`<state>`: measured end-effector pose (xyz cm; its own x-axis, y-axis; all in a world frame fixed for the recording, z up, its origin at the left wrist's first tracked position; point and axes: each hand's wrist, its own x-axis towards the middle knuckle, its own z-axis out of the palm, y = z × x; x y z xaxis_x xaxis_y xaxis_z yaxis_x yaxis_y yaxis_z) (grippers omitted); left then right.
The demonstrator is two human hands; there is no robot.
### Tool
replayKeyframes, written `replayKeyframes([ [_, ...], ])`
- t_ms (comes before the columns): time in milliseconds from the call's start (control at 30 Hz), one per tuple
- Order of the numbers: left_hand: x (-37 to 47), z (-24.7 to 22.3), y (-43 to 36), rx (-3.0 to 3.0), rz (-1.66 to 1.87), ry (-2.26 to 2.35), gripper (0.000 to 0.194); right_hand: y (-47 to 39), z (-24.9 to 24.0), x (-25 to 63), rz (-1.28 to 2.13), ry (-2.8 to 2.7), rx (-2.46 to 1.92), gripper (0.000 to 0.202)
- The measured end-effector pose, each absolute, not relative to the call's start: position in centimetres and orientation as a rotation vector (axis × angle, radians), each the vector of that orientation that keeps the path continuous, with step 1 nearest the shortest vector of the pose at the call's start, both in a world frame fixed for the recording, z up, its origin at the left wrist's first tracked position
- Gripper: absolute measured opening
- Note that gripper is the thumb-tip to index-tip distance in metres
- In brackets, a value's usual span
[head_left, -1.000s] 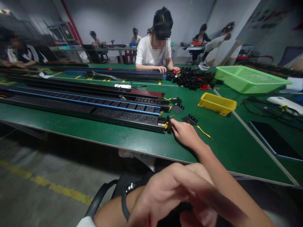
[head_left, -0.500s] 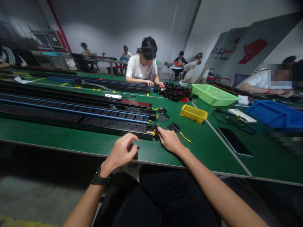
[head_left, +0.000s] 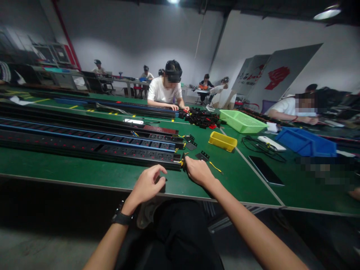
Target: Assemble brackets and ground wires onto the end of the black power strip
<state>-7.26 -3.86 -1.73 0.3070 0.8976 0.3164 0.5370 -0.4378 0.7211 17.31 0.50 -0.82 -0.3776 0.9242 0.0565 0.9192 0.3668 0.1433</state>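
My right hand (head_left: 199,170) pinches a small black end plate (head_left: 184,162) at the right end of the nearest power strip (head_left: 135,153). A short yellow wire (head_left: 181,162) shows between the plate and the strip's end. My left hand (head_left: 148,182), with a black watch on the wrist, hovers by the table's front edge, thumb and fingers apart and nothing between them. Beyond my right hand lie a black bracket (head_left: 202,155) and a loose yellow wire (head_left: 216,167). A second power strip with a blue edge (head_left: 157,144) runs behind the nearest one.
On the green table (head_left: 239,187) stand a yellow bin (head_left: 223,141), a green basket (head_left: 242,122) and blue bins (head_left: 306,141). A dark tablet-like slab (head_left: 266,170) lies at right. Across the table a person (head_left: 165,90) works near a heap of black parts (head_left: 201,117).
My view has tilted up and shifted slightly right. Both hands keep nearly the same places; the right still holds the end plate at the strip's end.
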Motion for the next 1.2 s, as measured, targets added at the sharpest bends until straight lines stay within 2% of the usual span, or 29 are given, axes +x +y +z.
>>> replayKeyframes([
  [833,-7.6,-1.7,-4.1,2.147,1.003,1.244,0.011,1.1,4.1,15.7,0.302,2.463,1.429,0.026],
  [1033,-7.7,-1.7,-4.0,2.160,0.979,1.245,0.011,1.0,3.5,16.1,0.275,2.476,1.479,0.026],
  [1200,-7.7,-1.8,-3.8,2.156,0.984,1.254,0.011,1.1,2.1,17.6,0.124,2.544,1.576,0.024],
])
